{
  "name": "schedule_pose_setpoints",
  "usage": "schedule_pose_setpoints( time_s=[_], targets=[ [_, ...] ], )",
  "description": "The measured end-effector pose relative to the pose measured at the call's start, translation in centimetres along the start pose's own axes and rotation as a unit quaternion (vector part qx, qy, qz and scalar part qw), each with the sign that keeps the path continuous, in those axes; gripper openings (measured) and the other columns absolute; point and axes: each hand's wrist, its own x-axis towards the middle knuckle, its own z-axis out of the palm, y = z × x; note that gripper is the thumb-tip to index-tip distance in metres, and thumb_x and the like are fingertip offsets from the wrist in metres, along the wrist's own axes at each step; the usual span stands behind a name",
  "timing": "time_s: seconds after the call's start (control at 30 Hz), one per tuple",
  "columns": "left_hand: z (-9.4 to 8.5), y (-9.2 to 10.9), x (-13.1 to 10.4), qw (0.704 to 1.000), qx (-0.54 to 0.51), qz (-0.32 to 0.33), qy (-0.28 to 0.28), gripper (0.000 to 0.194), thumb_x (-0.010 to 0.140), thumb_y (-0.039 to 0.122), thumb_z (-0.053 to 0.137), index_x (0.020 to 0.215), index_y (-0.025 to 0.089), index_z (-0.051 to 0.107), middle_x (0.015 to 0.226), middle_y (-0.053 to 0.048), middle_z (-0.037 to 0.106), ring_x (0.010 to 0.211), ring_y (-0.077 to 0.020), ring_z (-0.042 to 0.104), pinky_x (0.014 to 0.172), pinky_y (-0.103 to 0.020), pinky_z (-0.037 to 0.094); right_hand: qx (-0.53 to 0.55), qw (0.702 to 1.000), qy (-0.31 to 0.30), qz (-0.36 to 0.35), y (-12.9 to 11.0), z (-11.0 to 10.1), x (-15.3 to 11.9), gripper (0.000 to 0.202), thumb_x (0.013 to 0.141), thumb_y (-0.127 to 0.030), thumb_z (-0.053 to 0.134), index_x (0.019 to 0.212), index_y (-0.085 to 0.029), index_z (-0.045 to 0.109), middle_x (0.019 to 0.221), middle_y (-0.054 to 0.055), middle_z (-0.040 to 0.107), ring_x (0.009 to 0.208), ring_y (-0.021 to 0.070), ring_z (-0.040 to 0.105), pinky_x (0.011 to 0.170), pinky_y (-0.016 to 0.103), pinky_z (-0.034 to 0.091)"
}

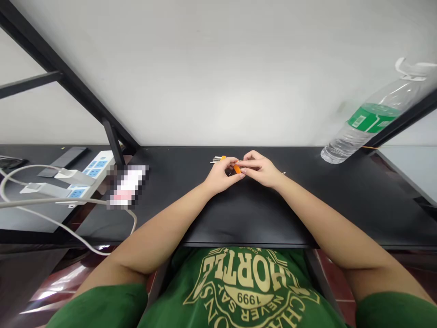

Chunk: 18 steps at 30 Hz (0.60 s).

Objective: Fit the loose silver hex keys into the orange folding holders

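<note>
Over the middle of the black table, my left hand (221,175) and my right hand (260,170) meet, fingertips closed on a small orange piece (236,169). It is too small and too covered by fingers to name its kind. A thin dark shaft seems to show beside it, within the curl of my left fingers. Just behind my left hand lie several thin silvery rods (216,160) with an orange part (223,157) at their right end. A thin silvery tip (284,173) pokes out beside my right wrist; my hand hides the rest.
At left lie a phone with a blurred screen (129,186), a white power strip (97,171) with plugged-in chargers and a loose white cable (82,239). A large water bottle (363,125) stands at the back right. Black metal frame bars (114,141) rise at both sides.
</note>
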Motion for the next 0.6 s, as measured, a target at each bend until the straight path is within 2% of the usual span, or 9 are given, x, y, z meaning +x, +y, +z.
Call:
schedule_pose_setpoints(
  time_s=[0.23, 0.33, 0.43, 0.53, 0.6],
  targets=[
    [0.1, -0.5, -0.1, 1.0, 0.008, -0.006, 0.008, 0.048, 0.078, 0.045, 0.082, 0.115, 0.02, 0.064, 0.101, -0.006, 0.073, 0.085, -0.0182, 0.069, 0.08, -0.036, 0.059, -0.044, 0.999, -0.021, -0.02, 1.5, -0.5, 0.1, 0.029, 0.098, -0.029, 0.062, 0.119, -0.036, 0.08, 0.103, 0.004, 0.055, 0.089, 0.0168, 0.059, 0.076, 0.033, 0.054],
    [0.2, -0.6, -0.1, 1.0, -0.009, -0.018, 0.007, 0.049, 0.077, 0.046, 0.084, 0.113, 0.019, 0.064, 0.1, -0.006, 0.073, 0.084, -0.0185, 0.069, 0.081, -0.036, 0.059, -0.123, 0.99, -0.044, -0.06, 1.2, -0.5, -0.1, 0.033, 0.099, -0.027, 0.059, 0.123, -0.038, 0.078, 0.108, 0.005, 0.055, 0.085, 0.0163, 0.057, 0.075, 0.033, 0.053],
    [0.3, -0.4, 0.0, 0.999, -0.037, -0.029, 0.008, 0.047, 0.078, 0.045, 0.083, 0.112, 0.019, 0.064, 0.102, -0.007, 0.074, 0.088, -0.0193, 0.07, 0.084, -0.038, 0.06, -0.222, 0.968, -0.078, -0.087, 0.2, -0.6, -0.3, 0.042, 0.1, -0.023, 0.054, 0.135, -0.039, 0.071, 0.121, 0.007, 0.056, 0.082, 0.0159, 0.057, 0.075, 0.032, 0.053],
    [0.2, -0.2, 0.0, 0.999, -0.037, -0.02, 0.022, 0.048, 0.08, 0.044, 0.081, 0.116, 0.019, 0.062, 0.107, -0.008, 0.074, 0.094, -0.0204, 0.07, 0.09, -0.039, 0.058, -0.264, 0.96, -0.056, -0.08, -0.4, -2.3, -0.2, 0.048, 0.095, -0.016, 0.053, 0.139, -0.03, 0.068, 0.124, 0.01, 0.058, 0.087, 0.0187, 0.061, 0.082, 0.034, 0.054],
    [0.0, -0.3, 0.0, 0.999, -0.023, -0.02, 0.03, 0.049, 0.079, 0.042, 0.083, 0.117, 0.019, 0.063, 0.107, -0.008, 0.074, 0.096, -0.0209, 0.07, 0.093, -0.04, 0.057, -0.314, 0.949, -0.015, -0.03, -0.4, -4.9, 0.0, 0.044, 0.088, -0.01, 0.054, 0.125, -0.021, 0.075, 0.117, 0.011, 0.062, 0.085, 0.0208, 0.061, 0.083, 0.037, 0.054]
  ],
)
